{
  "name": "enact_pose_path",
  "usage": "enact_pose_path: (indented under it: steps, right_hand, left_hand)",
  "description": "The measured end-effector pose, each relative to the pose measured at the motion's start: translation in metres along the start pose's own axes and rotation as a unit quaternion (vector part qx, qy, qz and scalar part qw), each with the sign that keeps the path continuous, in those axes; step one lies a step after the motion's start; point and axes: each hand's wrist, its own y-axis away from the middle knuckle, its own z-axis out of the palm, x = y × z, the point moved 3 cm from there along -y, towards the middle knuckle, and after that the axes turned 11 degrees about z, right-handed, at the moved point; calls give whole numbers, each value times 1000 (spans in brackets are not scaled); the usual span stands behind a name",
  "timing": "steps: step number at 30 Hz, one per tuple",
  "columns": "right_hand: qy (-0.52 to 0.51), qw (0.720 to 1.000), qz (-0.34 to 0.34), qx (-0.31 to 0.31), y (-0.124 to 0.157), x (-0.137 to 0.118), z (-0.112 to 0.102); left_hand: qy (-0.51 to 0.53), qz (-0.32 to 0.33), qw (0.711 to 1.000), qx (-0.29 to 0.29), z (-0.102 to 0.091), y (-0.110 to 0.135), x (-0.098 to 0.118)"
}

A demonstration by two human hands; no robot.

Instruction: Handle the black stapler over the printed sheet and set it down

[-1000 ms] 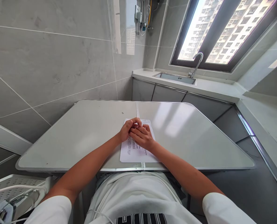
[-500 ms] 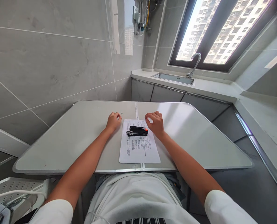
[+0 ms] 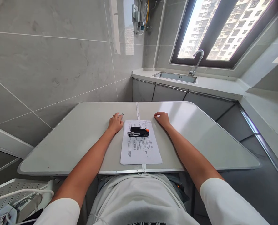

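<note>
The black stapler [image 3: 139, 132] lies on the printed sheet of paper [image 3: 141, 154], in its upper half, with its orange part toward the right side. The paper lies on the pale table [image 3: 59, 143], over the middle seam. The left hand [image 3: 116, 122] is at the table just beside the left edge of the paper; its fingers are loosely spread and hold nothing that I can see. The right hand [image 3: 162, 118] is near the paper's upper right corner, its fingers bent in a narrow curl; whether they close completely, I cannot tell. Both hands are apart from the stapler
</note>
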Motion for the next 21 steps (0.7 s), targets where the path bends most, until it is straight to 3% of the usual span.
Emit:
enact_pose_path:
  steps: [3,6,11,16,21]
  right_hand:
    - [39,999,-24,-7,3,-5,4]
    - [5,1000,-21,18,4,-5,-1]
    - [-79,986,105,102,3,13,-11]
    - [-63,992,103,48,7,13,-4]
    - [-48,994,89,35,15,7,-3]
  left_hand:
    - [29,60,998,-21,5,-3,0]
    - [47,67,995,-62,11,-3,-1]
    - [55,46,991,-109,13,-3,1]
    - [57,43,991,-112,14,-4,3]
    - [65,54,994,-63,12,-3,2]
